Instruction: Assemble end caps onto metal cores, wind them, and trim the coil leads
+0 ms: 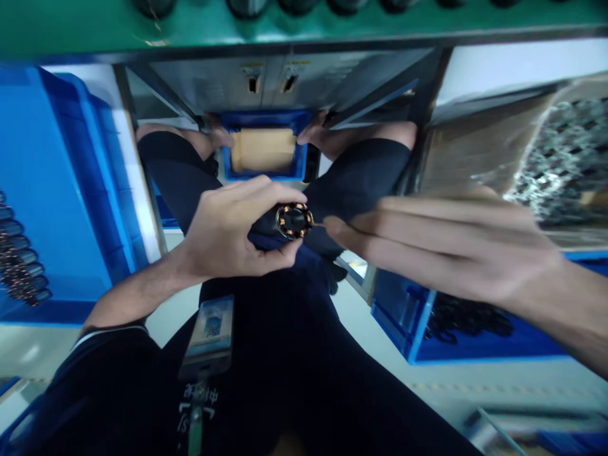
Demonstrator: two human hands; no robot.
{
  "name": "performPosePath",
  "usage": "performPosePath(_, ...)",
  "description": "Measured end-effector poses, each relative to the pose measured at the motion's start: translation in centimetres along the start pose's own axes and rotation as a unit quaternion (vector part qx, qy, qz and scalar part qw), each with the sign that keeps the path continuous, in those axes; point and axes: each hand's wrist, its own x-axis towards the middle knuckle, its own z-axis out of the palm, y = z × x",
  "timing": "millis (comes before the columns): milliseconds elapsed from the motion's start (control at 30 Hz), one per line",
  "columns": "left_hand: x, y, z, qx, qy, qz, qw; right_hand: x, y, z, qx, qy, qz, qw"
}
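Green counter (199,31) across the far edge, bearing a row of dark round items (247,5). Left: blue bin (42,158), copper-wound pieces (21,259) inside. Between the feet: blue crate (266,177) with tan contents (266,149). Right: plastic-lined box (475,152) of shiny metallic parts (565,152); below it, blue tub (399,320) of black pieces (468,320).

Principal item: one round copper-wound part (295,220), dark-centred, ringed face towards the viewer, above the seated person's lap. Left hand (232,228): grip pinching the part at its rim, fingertips on the far side, thumb on the near side. Right hand (441,244): blurred, fingers extended side by side, tips just right of the part; whether its grip pinches anything, cannot tell.
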Motion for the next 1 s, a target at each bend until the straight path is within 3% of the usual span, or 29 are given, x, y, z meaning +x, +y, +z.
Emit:
performPosePath(100, -0.4, 0.4, -2.2, -0.038, 0.0, -0.066, 0.997, -1.2, 0.3, -1.6, -0.203, 0.039, -0.121, 0.971)
performPosePath(200, -0.4, -0.9, -6.3, 0.063, 0.083, -0.075, 0.992, -1.1, 2.7, -2.6, -0.279, 0.114, -0.202, 0.932)
performPosePath(300, 0.5, -5.1, -11.3, 0.185, 0.174, -0.064, 0.965, 0.0, 4.9, -2.0, -0.232, 0.054, -0.231, 0.943)
performPosePath(400, 2.9, -11.2, -14.8, 0.259, 0.258, -0.026, 0.93, 0.9, 5.9, -0.1, -0.199, -0.033, -0.239, 0.95)
performPosePath(500, 6.1, -16.5, -15.5, 0.279, 0.256, -0.041, 0.925, 0.8, 6.7, 1.6, -0.216, -0.092, -0.225, 0.945)
performPosePath(567, 7.6, -18.4, -15.3, 0.28, 0.245, -0.031, 0.928, 0.4, 7.3, 2.1, -0.231, -0.119, -0.207, 0.943)
performPosePath(633, 8.3, -19.3, -15.5, 0.278, 0.255, -0.02, 0.926, -0.2, 7.9, 2.1, -0.238, -0.141, -0.183, 0.943)
performPosePath(733, 8.7, -20.5, -17.4, 0.287, 0.284, -0.014, 0.915, -1.0, 8.4, 1.9, -0.236, -0.153, -0.156, 0.947)
performPosePath(900, 10.8, -23.4, -21.5, 0.336, 0.221, -0.026, 0.915, -1.3, 8.6, 2.8, -0.217, -0.171, -0.147, 0.95)
performPosePath(1000, 11.5, -21.6, -22.0, 0.346, 0.229, -0.04, 0.909, -0.8, 7.5, 3.5, -0.202, -0.173, -0.162, 0.95)
